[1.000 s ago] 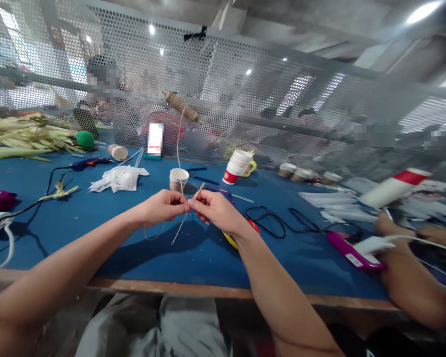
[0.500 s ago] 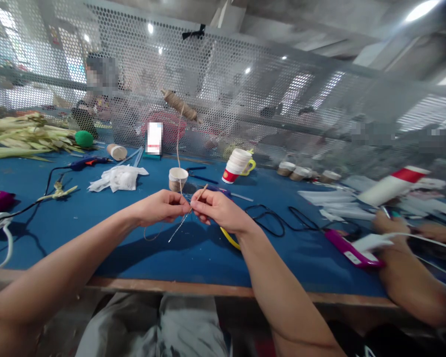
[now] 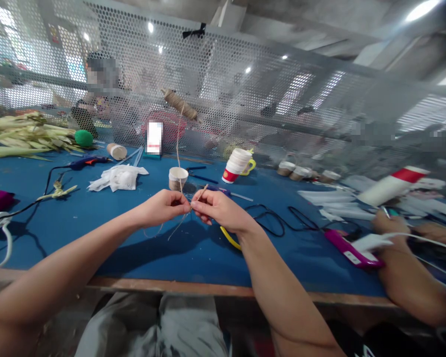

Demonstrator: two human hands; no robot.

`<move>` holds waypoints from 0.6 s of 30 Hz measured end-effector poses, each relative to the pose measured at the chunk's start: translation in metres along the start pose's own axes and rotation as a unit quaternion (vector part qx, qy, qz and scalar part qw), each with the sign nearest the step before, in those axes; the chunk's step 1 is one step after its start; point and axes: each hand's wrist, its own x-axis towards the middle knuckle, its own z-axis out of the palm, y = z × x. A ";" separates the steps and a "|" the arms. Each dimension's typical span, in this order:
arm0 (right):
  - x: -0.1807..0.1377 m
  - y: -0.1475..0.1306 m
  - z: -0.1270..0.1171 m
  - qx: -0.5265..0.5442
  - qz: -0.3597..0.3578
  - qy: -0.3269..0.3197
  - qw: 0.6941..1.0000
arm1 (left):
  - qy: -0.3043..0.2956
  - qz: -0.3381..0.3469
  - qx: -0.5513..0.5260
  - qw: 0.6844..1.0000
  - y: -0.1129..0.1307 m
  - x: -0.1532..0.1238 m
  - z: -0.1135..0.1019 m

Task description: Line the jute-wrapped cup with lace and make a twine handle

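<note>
My left hand (image 3: pixel 167 206) is closed in a pinch on brown twine (image 3: pixel 178 144), which runs up to a twine-wound spool (image 3: pixel 180 104) on the mesh screen. Almost touching it, my right hand (image 3: pixel 214 206) pinches a thin strand, whose light tip (image 3: pixel 205 188) pokes above the fingers. The strand's other end hangs down to the left, below both hands; its material is unclear. A fine loop droops under my left hand. Just behind the hands stands a white-rimmed paper cup (image 3: pixel 177 181) with a brown wrapped side.
Yellow-handled pliers (image 3: pixel 229 239) lie by my right wrist. Further back are stacked cups (image 3: pixel 235 166), a glue gun (image 3: pixel 91 162), crumpled white material (image 3: pixel 119 178) and pale husks (image 3: pixel 29 136). Black cable (image 3: pixel 271 218) and a purple device (image 3: pixel 351 250) lie right, near another person's arm (image 3: pixel 412 277).
The strand's hanging end has shifted slightly and looks more blurred. Both hands keep nearly the same place and pinch.
</note>
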 end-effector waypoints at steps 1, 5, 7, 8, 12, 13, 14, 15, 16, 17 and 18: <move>0.000 0.000 0.000 -0.002 0.007 0.008 1.000 | 0.012 0.007 0.017 1.000 0.000 0.000 0.001; 0.001 -0.001 0.002 0.006 0.033 0.035 0.999 | 0.053 0.036 0.077 0.995 -0.002 0.002 0.002; 0.001 -0.002 0.003 0.015 0.035 0.039 0.999 | 0.051 0.039 0.086 0.994 -0.001 0.001 0.001; 0.000 -0.002 0.003 0.019 0.034 0.039 0.998 | 0.041 0.034 0.078 0.996 0.000 0.000 0.000; -0.001 -0.003 0.004 0.029 0.025 0.033 0.999 | -0.008 -0.012 -0.004 1.000 0.004 -0.002 -0.003; -0.001 -0.003 0.004 0.029 0.022 0.030 0.999 | -0.012 -0.021 -0.018 1.000 0.004 -0.002 -0.003; -0.001 -0.003 0.003 0.029 0.020 0.028 0.999 | -0.011 -0.028 -0.027 0.999 0.003 -0.002 -0.003; -0.001 -0.003 0.003 0.028 0.016 0.028 0.999 | -0.006 -0.033 -0.035 0.999 0.002 -0.002 -0.003; 0.000 -0.002 0.003 0.027 0.012 0.030 0.999 | 0.004 -0.035 -0.044 0.998 0.001 -0.001 -0.002; 0.000 -0.002 0.003 0.026 0.008 0.033 0.999 | 0.017 -0.036 -0.058 0.998 0.000 0.000 -0.002; 0.000 -0.002 0.004 0.025 0.005 0.034 0.999 | 0.033 -0.036 -0.078 0.996 -0.001 0.001 -0.001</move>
